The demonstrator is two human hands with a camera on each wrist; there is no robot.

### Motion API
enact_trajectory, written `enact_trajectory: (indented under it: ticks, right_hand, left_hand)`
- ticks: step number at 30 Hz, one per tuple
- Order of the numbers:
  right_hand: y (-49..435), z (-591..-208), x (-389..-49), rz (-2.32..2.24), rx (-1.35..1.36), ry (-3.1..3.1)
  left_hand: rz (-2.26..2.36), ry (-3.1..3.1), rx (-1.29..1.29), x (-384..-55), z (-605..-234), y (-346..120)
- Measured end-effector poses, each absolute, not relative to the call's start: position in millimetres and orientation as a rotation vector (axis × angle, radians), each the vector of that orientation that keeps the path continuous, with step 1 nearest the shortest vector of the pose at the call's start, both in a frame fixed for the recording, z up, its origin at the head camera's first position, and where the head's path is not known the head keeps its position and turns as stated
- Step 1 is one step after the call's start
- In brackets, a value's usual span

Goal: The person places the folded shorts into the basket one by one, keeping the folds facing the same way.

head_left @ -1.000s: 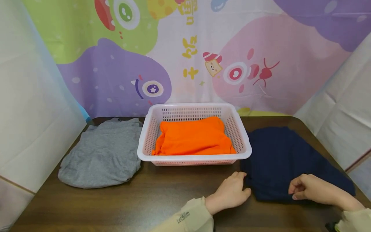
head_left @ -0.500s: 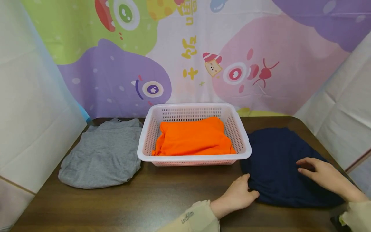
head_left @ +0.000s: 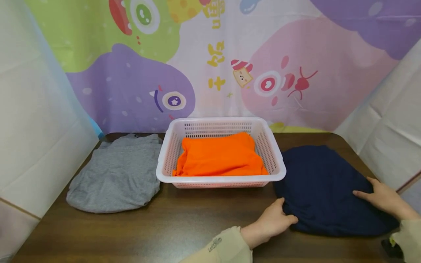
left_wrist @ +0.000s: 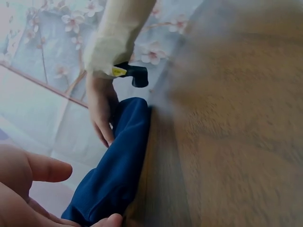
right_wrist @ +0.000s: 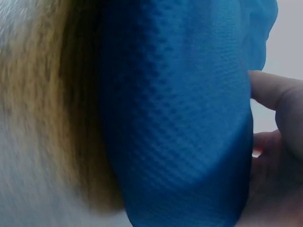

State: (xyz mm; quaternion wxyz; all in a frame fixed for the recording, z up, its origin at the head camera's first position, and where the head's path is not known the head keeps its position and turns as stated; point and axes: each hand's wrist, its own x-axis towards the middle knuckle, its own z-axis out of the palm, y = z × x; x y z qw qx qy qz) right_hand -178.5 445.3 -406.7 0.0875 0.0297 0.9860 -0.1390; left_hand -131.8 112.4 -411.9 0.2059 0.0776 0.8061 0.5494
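Note:
A navy folded garment [head_left: 329, 190] lies on the table to the right of the basket; it looks brighter blue in both wrist views. My left hand [head_left: 270, 223] is at its left edge, fingertips against the fabric; in the left wrist view the straight thumb [left_wrist: 51, 168] stands off the cloth. At the opposite edge is my right hand [head_left: 386, 197], its thumb spread over the top of the garment. The right wrist view has that thumb [right_wrist: 270, 90] extended to the cloth, while the other fingers are partly hidden behind it.
A white perforated basket [head_left: 219, 179] at the back centre holds an orange folded garment [head_left: 222, 155]. On the left lies a grey folded garment [head_left: 118, 175]. The brown table [head_left: 184, 219] is bounded by white side cloths [head_left: 42, 128] and a cartoon-print backdrop [head_left: 210, 54].
My right hand has shifted right and lifted from the front of the navy garment to its right edge. The left hand has edged right against the fabric. The garment's front outline has become rounder.

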Motion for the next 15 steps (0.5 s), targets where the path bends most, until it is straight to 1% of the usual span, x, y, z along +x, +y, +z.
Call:
enact_trajectory:
  ticks: [6, 15]
  right_hand:
    - [445, -405, -176, -0.45, 0.177, 2.839]
    - [442, -400, -175, -0.46, 0.25, 2.779]
  left_hand:
    - [1.696, 2.097, 0.083, -131, -410, 119]
    - [1.808, 2.072, 0.008, -136, -414, 124]
